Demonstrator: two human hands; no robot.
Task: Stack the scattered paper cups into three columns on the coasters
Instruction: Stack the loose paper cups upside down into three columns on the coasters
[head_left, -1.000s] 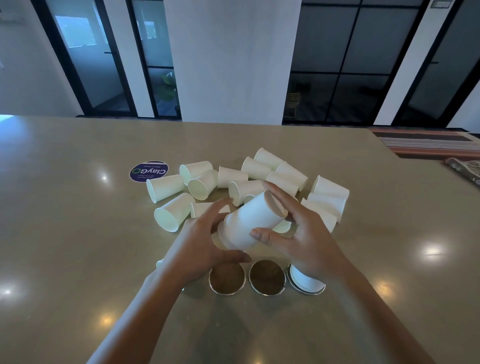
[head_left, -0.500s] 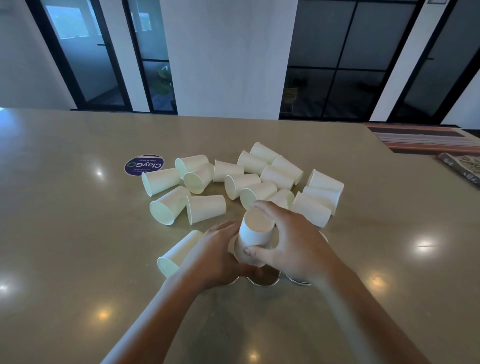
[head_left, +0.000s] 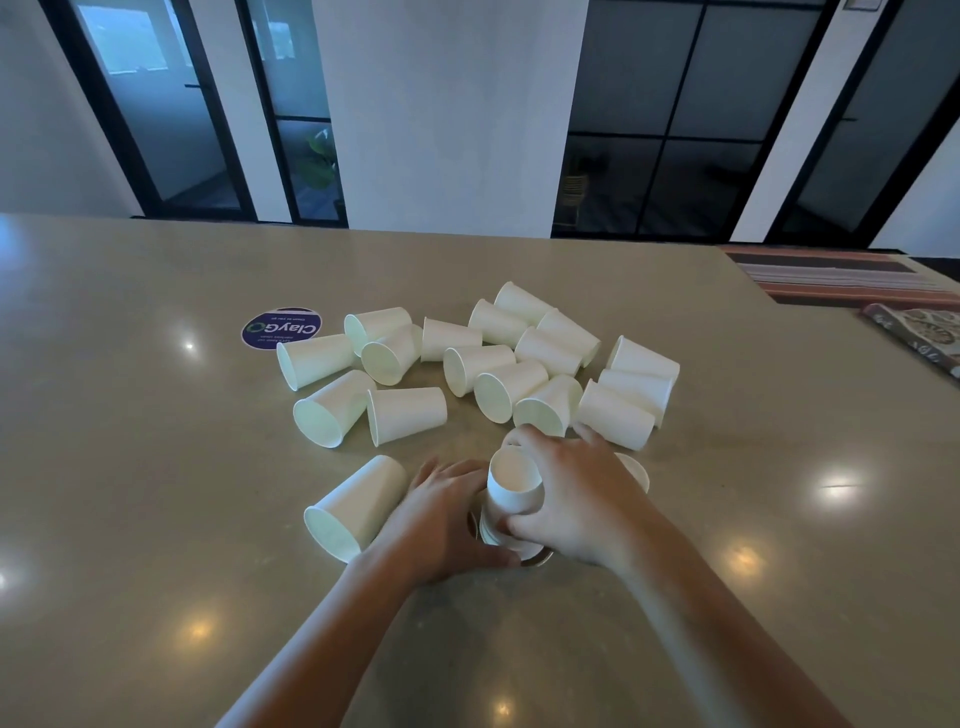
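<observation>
White paper is showing everywhere in the head view, and the upturned cup (head_left: 513, 480) is serving as the landmark. It is standing base up on a coaster (head_left: 537, 556), of which only a thin rim is peeking out at its near side. The right hand (head_left: 576, 499) is wrapping its fingers and thumb around this cup, gripping its wall. The left hand (head_left: 447, 525) is lying just left of the cup, fingers curled against its lower part; whether it is gripping anything cannot be told. Left of the cup, beside the left hand, a lone cup (head_left: 353, 506) is lying on its side with its mouth toward the camera. Beyond the cup, the scattered cups (head_left: 478, 366) are lying in a loose heap on the beige table (head_left: 156, 519). Far left beyond them, a round purple sticker (head_left: 281, 328) is lying flat
</observation>
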